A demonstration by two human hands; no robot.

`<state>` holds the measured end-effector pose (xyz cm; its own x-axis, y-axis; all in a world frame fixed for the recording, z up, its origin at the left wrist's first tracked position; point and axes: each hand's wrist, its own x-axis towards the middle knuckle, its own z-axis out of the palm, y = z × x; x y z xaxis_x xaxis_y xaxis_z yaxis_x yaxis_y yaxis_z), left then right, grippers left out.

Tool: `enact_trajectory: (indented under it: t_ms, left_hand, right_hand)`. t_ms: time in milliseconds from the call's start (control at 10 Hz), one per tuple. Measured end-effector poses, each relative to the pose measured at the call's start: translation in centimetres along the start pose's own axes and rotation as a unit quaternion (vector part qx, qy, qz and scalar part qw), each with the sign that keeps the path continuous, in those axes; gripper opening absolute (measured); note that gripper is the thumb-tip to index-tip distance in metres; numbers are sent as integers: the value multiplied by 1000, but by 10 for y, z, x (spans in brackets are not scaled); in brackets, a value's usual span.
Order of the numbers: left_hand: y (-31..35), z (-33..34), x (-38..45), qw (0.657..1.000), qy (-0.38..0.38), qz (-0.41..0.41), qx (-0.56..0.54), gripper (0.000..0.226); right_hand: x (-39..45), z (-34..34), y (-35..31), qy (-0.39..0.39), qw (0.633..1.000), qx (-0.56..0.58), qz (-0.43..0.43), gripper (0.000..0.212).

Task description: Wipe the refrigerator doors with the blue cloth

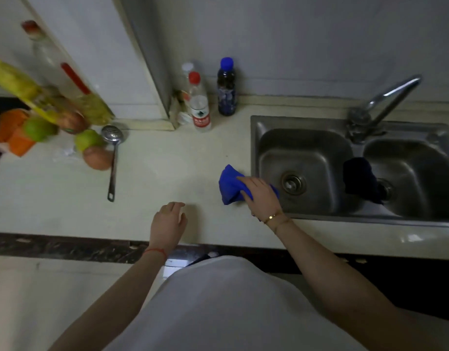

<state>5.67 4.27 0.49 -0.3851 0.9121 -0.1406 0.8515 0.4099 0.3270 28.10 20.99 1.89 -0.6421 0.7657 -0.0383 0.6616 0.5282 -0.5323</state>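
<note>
One blue cloth (231,184) bunched under the right hand's (262,196) closed fingers (245,179); left hand's (169,224) fingers (176,206) loosely curled, empty, above worktop (167,173); two-basin sink (269,122) beyond.

The blue cloth (231,184) is bunched up on the pale countertop (167,173), just beside the sink's (255,148) left rim, gripped by the right hand (262,196).

You find no text you can read here. The clear bottle (200,107) with the red cap carries a red-and-white label with a green mark (its print too blurred to make out), and the dark bottle (226,89) with the blue cap shows only a pattern.
</note>
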Motion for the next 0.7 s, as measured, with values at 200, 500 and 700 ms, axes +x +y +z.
enact_trajectory:
  t_ms: [200,500,700]
  left_hand:
    - [-46,-2,22,997,-47,24,59,30]
    - [-62,6,25,996,-62,23,56,28]
    - [-53,-7,28,999,-34,-15,-23,30]
  right_hand:
    - [46,46,-23,-103,993,-57,-15,46]
    - [14,51,-18,-37,998,12,55,52]
    - [-13,28,0,54,979,45,191,31]
